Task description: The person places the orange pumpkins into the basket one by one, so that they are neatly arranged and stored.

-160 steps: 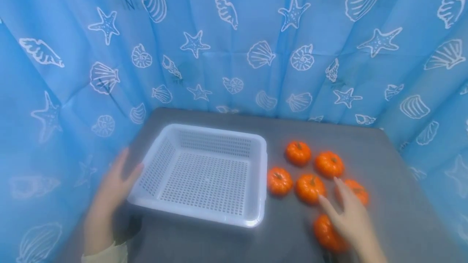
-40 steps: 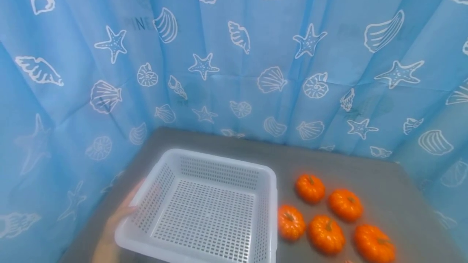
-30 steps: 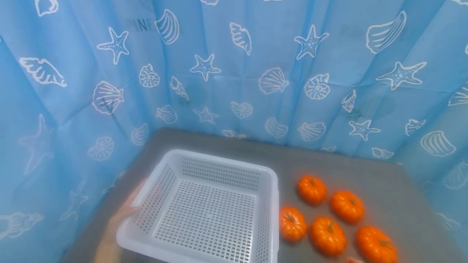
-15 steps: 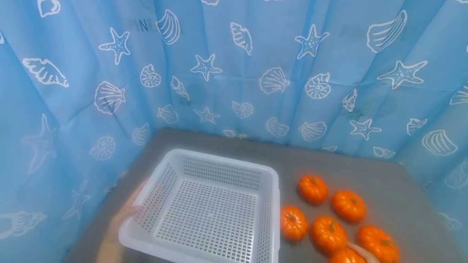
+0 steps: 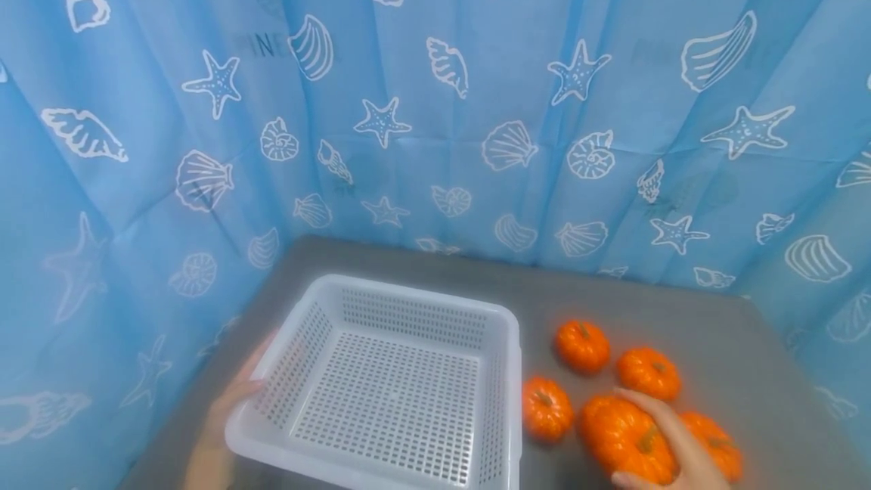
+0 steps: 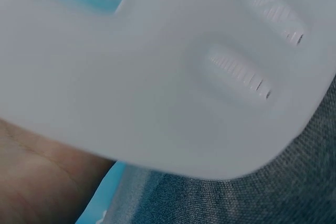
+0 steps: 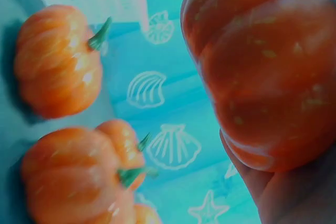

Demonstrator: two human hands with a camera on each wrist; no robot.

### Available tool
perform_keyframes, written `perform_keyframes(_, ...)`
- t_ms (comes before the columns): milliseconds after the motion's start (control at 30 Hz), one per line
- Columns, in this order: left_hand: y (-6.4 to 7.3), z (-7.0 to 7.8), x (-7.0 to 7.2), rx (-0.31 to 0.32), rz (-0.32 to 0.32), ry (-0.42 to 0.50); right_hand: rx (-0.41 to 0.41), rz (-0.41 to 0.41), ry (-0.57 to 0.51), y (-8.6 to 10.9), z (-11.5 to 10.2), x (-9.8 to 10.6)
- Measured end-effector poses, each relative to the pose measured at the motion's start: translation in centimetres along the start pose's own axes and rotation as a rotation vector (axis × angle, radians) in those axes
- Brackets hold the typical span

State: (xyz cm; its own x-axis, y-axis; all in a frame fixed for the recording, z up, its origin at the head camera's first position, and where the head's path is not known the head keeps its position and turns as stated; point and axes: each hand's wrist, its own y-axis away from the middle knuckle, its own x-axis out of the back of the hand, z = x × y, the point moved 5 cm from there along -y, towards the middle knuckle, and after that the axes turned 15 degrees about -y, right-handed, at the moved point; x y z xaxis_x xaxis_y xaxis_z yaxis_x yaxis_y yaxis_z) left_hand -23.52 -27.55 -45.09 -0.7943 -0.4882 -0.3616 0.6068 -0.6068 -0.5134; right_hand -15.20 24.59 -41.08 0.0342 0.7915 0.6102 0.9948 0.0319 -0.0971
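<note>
A white perforated plastic basket (image 5: pixel 391 392) stands on the dark table. My left hand (image 5: pixel 231 407) grips its left side, thumb at the rim and fingers behind the wall. The left wrist view shows my palm (image 6: pixel 47 177) under the basket's pale wall (image 6: pixel 121 93). To the right of the basket my right hand (image 5: pixel 680 448) holds a small, glossy orange pumpkin (image 5: pixel 629 437), fingers over its far side and thumb at the near side. In the right wrist view this pumpkin (image 7: pixel 262 72) is raised beside the others. It hides most of a pumpkin behind it in the head view.
Several other orange pumpkins lie right of the basket: one close to its wall (image 5: pixel 547 408), a back one (image 5: pixel 582 346), another (image 5: pixel 649 373) and one partly behind my right hand (image 5: pixel 714 445). A blue shell-print curtain (image 5: pixel 435 97) borders the dark table (image 5: pixel 708 324).
My left hand has moved from beside the basket to grip its side. My right hand left the view, then rose from the lower edge holding a pumpkin, moving up over the group.
</note>
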Motion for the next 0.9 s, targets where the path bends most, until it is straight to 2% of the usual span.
perform_keyframes(33,0.0,0.0,-0.1,-0.008,-0.005,0.007,0.011,-0.04,-0.012,-0.8,-0.3,0.4)
perform_keyframes(67,-0.1,-0.1,-0.2,-0.008,-0.008,0.011,0.062,-0.067,-0.023,-1.6,-0.5,0.8)
perform_keyframes(100,-0.1,0.0,-0.2,-0.008,-0.005,0.01,0.116,-0.036,-0.015,-2.0,-1.1,0.9)
perform_keyframes(267,-0.1,0.0,-0.3,-0.029,0.008,-0.013,0.211,0.017,-0.076,-3.2,-3.9,1.2)
perform_keyframes(500,-0.2,0.0,0.0,-0.068,-0.007,-0.055,0.354,0.028,-0.171,-5.5,-6.4,1.3)
perform_keyframes(667,0.2,0.1,0.1,-0.045,-0.009,-0.011,0.421,-0.002,-0.21,-7.2,-7.8,1.0)
perform_keyframes(900,0.5,-0.4,0.1,-0.008,0.005,-0.016,0.457,-0.018,-0.233,-8.5,-9.2,0.6)
